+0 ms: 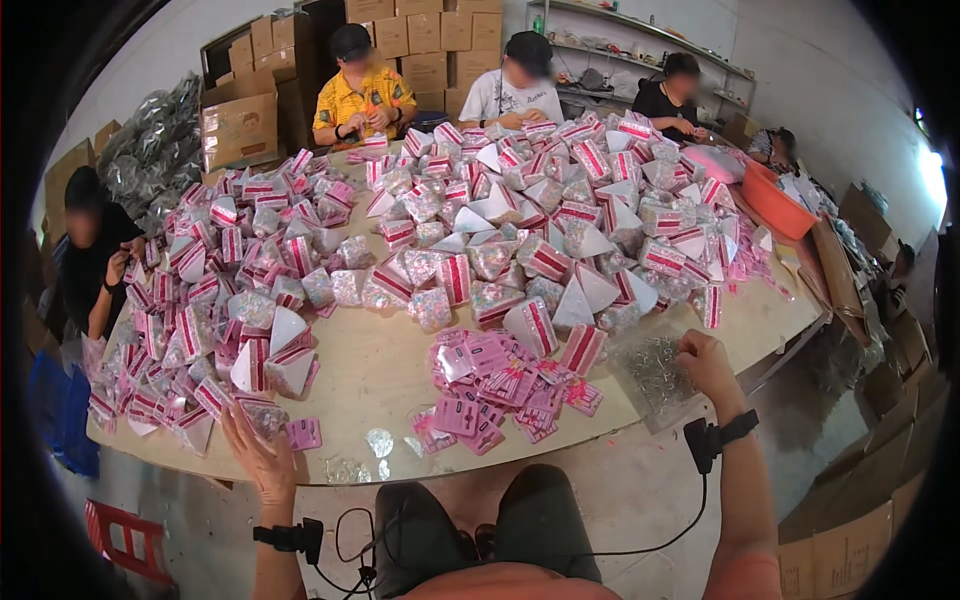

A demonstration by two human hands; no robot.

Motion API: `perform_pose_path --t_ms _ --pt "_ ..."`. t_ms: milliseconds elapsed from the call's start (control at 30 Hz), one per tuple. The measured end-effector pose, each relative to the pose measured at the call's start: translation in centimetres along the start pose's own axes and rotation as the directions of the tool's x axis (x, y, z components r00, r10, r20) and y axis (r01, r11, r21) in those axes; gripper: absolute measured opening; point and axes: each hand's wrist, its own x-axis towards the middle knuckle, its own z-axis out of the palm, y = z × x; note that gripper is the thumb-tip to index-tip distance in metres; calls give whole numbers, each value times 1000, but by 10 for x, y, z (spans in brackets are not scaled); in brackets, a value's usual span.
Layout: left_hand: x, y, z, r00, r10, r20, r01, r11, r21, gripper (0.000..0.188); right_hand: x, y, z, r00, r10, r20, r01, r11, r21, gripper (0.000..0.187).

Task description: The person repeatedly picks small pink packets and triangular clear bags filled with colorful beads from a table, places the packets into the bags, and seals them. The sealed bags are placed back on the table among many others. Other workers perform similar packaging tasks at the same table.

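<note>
While the left hand [258, 452] grasps a packet [266, 420], any grip by the right hand [708, 364] is unclear.

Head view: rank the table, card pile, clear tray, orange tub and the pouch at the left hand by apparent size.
Largest to smallest:
1. table
2. card pile
3. clear tray
4. orange tub and pouch: too close to rank; the left hand hides part of the pouch.

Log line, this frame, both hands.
left hand: touching clear packet; right hand: at clear tray, small shiny pieces; between: pink cards
</note>
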Motion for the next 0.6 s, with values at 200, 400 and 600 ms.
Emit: perform_pose_path --t_ms 200,400,600 --pt "-9 38 -6 996 75 53 -70 993 -90 73 -2 2 -4 997 50 52 -45 994 -104 12" --pt "-23 106 -3 917 277 287 -175 927 -332 56 2 1 2 999 23 40 -20 997 -70 10" --pt "-20 160 26 833 400 382 -158 833 -530 60 5 12 8 978 -159 -137 159 987 -18 7"
